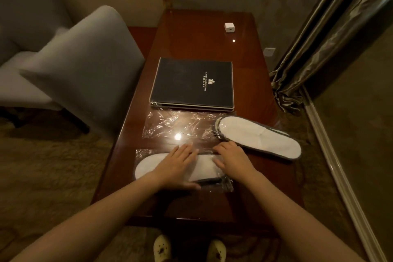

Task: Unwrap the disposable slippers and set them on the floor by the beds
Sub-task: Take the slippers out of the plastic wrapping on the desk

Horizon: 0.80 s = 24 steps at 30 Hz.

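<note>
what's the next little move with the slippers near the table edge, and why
Probably slide the wrapped slippers out of their clear bag at its right end. The left hand lies flat on them and the right hand sits at that end, though I can't tell whether it pinches the plastic. The other slippers already lie bare beside an empty wrapper.

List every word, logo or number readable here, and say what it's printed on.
"FOREST HOTEL": on the black folder, printed sideways in pale letters. The word before it is too blurred to read.
Crest above that line, and a smaller line of characters beside it: too small to read.
White cube: no readable text.
Nothing else shows any text.
</note>
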Available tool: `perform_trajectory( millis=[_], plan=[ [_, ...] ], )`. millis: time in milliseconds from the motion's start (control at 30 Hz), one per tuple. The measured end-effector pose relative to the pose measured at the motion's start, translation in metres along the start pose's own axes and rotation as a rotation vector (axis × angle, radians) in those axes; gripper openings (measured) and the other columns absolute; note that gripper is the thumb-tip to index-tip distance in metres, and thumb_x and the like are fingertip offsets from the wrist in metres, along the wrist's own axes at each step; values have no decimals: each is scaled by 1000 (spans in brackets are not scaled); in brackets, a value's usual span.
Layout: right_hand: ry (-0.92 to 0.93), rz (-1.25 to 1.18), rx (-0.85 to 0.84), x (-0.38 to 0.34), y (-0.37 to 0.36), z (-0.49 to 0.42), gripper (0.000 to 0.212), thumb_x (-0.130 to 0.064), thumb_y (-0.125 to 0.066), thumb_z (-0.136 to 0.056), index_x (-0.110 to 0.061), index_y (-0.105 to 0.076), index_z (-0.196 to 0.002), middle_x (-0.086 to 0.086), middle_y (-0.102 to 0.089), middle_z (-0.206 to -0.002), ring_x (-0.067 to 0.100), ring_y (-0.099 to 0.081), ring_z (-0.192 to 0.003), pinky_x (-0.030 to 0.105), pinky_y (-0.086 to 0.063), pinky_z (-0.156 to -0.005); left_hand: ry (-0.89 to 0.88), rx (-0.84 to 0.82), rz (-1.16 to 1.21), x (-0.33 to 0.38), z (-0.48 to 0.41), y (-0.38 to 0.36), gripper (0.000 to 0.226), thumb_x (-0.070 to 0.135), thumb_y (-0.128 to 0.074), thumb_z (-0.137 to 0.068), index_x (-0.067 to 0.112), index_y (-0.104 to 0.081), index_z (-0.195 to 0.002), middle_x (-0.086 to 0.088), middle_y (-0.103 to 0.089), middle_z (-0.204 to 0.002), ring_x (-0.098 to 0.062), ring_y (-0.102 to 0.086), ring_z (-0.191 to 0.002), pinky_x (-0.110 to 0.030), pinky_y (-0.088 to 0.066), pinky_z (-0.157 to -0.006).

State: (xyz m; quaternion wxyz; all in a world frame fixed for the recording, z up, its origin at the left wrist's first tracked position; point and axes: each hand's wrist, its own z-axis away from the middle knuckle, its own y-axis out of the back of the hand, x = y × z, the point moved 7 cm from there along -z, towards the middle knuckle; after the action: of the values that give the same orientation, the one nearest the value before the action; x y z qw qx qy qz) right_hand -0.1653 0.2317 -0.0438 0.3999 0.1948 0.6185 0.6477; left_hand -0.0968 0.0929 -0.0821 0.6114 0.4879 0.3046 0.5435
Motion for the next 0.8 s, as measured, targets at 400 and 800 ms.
perform_trajectory(
  millis=[400, 800],
  plan=[
    [-212, -41, 99, -10, 12, 1, 46, -33, -54, -86, -10, -44, -124, 9, -50, -122, 24, -46, -111, 34, -45, -89, 64, 146, -25, -13, 14, 47, 106, 58, -65, -58, 17, -17, -143, -9, -34, -133, -27, -28, -122, -36, -25, -109],
    [-395, -44, 251, -19, 110, -41, 26, -18, -50, -90, -3, -54, -112, 16, -60, -111, 33, -61, -97, 35, -45, -69, 52, 448, -173, -12, 19, 152, 104, 60, -67, -58, 15, -24, -142, -12, -37, -132, -29, -31, -122, -38, -22, -109]
  ],
)
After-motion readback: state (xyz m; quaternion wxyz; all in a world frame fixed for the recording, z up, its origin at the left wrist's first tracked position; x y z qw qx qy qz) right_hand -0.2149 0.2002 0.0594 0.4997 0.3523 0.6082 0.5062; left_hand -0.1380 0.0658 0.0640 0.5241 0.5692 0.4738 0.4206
